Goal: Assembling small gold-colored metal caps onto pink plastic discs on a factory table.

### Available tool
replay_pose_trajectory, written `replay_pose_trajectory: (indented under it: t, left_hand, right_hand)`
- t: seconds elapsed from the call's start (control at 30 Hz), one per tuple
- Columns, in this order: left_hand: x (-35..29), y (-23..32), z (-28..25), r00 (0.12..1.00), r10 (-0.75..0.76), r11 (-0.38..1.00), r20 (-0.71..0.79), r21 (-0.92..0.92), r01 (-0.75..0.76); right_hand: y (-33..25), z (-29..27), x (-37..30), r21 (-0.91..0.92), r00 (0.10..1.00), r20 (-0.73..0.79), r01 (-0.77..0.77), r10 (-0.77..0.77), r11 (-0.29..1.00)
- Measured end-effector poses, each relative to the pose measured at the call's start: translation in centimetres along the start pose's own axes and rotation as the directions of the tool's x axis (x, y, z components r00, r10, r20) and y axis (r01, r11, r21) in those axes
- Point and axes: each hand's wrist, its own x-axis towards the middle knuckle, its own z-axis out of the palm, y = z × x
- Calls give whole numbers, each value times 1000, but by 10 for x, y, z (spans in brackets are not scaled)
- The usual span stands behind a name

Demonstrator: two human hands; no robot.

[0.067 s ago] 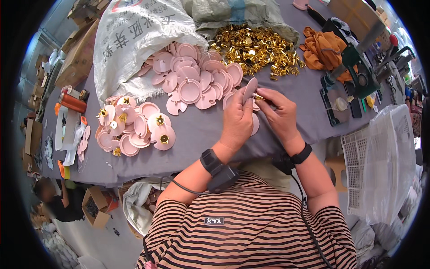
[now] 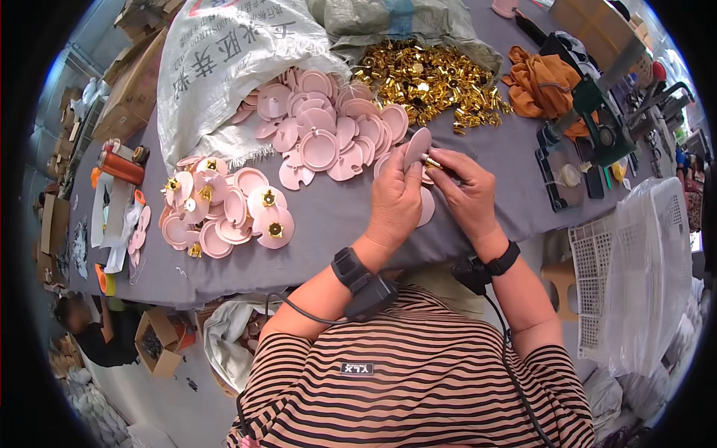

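Above the grey cloth, my left hand (image 2: 396,200) pinches a round pink plastic disc (image 2: 418,145), tilted nearly on edge. Close against its right side, my right hand (image 2: 470,190) grips a small gold metal fitting (image 2: 432,162) between thumb and fingers. Whether the fitting touches the disc is hard to make out. Another pink disc (image 2: 426,207) lies under my hands. A heap of plain pink discs (image 2: 320,151) spreads just left of them. Further left is a pile of discs (image 2: 235,205), several with gold fittings attached. Loose gold fittings (image 2: 429,82) lie in a heap beyond my hands.
A white woven sack (image 2: 224,75) lies behind the plain discs. At the right stand an orange cloth (image 2: 539,82) and a green hand press (image 2: 597,134). White plastic crates (image 2: 627,276) stand beside the table. An orange thread spool (image 2: 122,169) sits at far left; a person (image 2: 104,332) is beyond.
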Motion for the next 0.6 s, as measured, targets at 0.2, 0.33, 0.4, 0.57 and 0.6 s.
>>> replay_pose_trajectory:
  t: [0.2, 0.33, 0.4, 0.57, 0.6]
  left_hand:
    - [-3, 0, -9, 990, -141, 970, 18, -198, 142]
    - [-8, 7, -10, 994, 100, 988, 42, 112, -104]
    - [-14, 6, -6, 981, 190, 930, 47, 312, -195]
    - [-18, 13, -36, 978, 193, 886, 83, 412, -210]
    - [-17, 15, -53, 973, 202, 877, 112, 421, -230]
  right_hand:
    - [4, 3, -6, 336, 951, 54, -304, 304, 891]
    - [-7, 2, 2, -148, 996, 57, 73, -65, 986]
    - [-10, 1, 3, -319, 978, 88, 207, -189, 925]
    - [-5, 38, -15, 384, 886, 42, -442, 462, 811]
    - [-10, 36, -11, 316, 868, 171, -496, 466, 809]
